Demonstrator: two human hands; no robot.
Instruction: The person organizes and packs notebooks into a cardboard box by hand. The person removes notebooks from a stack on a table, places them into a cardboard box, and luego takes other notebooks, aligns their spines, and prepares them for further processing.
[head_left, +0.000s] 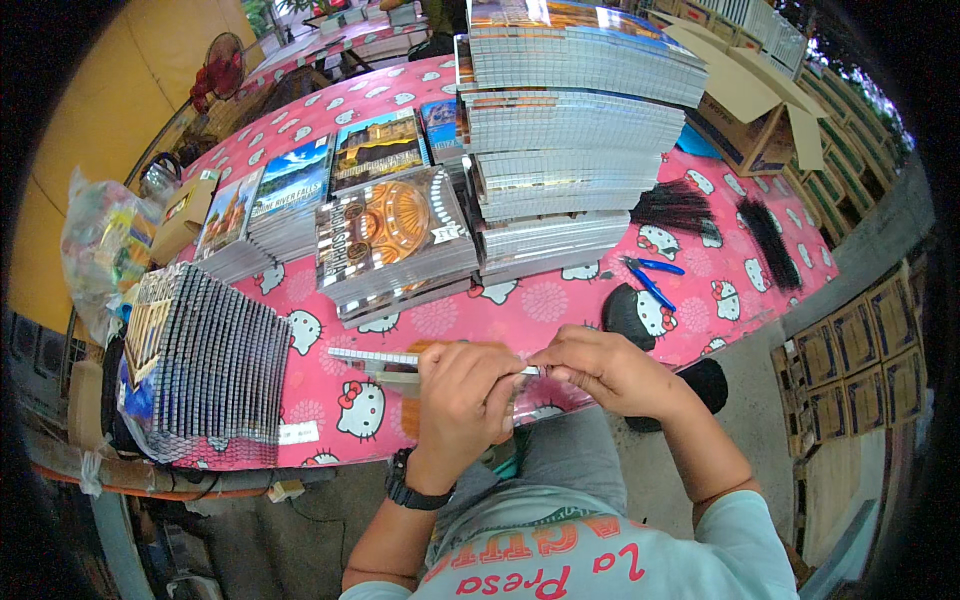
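At the near edge of the table, my left hand [460, 395] is closed around a thin booklet [372, 357] with a pale, ticked edge turned up. My right hand [600, 370] pinches at the booklet's right end; whatever small piece is between its fingertips is too small to make out. Beyond that hand lie blue-handled cutters [655, 280] with their handles apart. A dark rounded object [628, 315] sits just past my right fingers. Farther right are two bundles of thin black strands, one fanned [676, 208] and one narrower [768, 243].
Tall piles of booklets [565, 130] rise across the far middle, with lower picture-covered piles [395, 235] beside them. A leaning row of booklets [215, 350] fills the left. A cardboard box [750, 120] stands far right; a plastic bag [100, 240] hangs far left.
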